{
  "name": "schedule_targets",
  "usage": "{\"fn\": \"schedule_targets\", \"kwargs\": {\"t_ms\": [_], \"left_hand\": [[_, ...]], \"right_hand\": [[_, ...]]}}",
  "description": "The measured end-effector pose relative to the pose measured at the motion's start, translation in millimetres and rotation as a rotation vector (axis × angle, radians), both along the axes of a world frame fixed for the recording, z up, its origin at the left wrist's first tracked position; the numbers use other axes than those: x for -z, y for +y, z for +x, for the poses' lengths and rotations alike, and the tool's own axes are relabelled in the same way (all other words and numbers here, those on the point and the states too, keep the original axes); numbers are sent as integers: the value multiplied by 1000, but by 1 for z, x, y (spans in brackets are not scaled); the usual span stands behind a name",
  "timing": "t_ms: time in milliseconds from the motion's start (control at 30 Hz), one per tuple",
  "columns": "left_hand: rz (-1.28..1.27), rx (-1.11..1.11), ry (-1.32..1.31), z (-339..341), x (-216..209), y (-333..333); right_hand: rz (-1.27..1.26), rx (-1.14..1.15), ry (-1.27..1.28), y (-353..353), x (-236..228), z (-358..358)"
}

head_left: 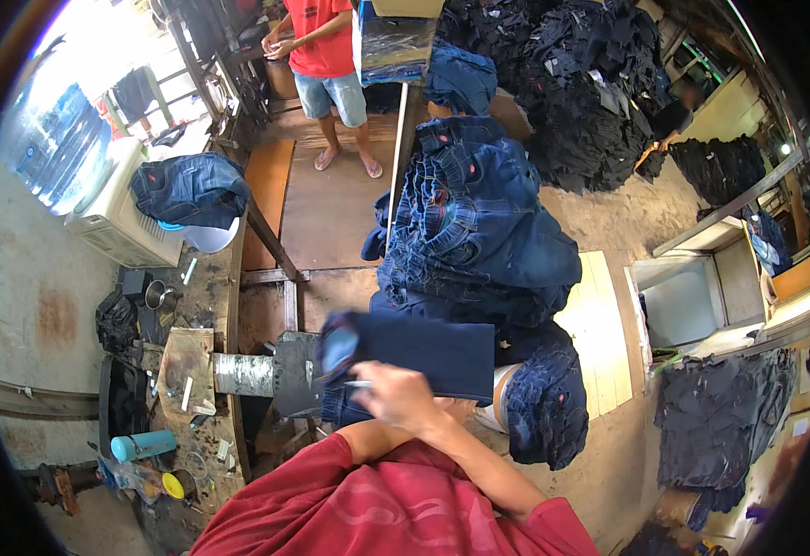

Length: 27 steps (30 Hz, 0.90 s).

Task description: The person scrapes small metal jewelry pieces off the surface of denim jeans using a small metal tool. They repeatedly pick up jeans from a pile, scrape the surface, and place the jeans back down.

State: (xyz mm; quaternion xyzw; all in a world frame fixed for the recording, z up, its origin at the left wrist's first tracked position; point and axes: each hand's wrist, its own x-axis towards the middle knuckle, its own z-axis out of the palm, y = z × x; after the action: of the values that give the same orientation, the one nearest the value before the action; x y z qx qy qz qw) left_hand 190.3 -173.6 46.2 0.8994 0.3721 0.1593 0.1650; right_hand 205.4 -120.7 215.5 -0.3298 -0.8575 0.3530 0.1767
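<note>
In front of me a dark blue denim garment (433, 352) lies partly over the end of a narrow dark board (296, 375), its paler inside showing at the left end. Over its left part is my right hand (396, 398), blurred by motion, with fingers closed round a thin pale stick-like thing (359, 383). My left forearm (377, 439) crosses beneath the right one. Only a bit of my left hand (456, 408) shows at the denim's lower edge; its fingers are hidden.
Beyond the garment rises a tall heap of jeans (479, 213). To the left a worn workbench (210, 306) holds a turquoise bottle (144, 446) and a metal cup (159, 295). A person in a red shirt (320, 46) stands ahead. Dark cloth piles (590, 102) fill the far right.
</note>
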Motion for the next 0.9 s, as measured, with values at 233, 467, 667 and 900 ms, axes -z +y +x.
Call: {"fn": "schedule_targets", "kwargs": {"t_ms": [233, 467, 667, 900], "left_hand": [[-151, 94, 80, 27, 8, -2], [-358, -168, -219, -43, -44, -35], [198, -1054, -296, -155, -93, -55], [99, -1288, -115, -171, -75, -40]], "right_hand": [[-153, 218, 139, -3, 15, 49], [-448, 724, -176, 25, 49, 174], [-190, 703, -186, 9, 91, 183], [-251, 567, -273, 14, 81, 141]]}}
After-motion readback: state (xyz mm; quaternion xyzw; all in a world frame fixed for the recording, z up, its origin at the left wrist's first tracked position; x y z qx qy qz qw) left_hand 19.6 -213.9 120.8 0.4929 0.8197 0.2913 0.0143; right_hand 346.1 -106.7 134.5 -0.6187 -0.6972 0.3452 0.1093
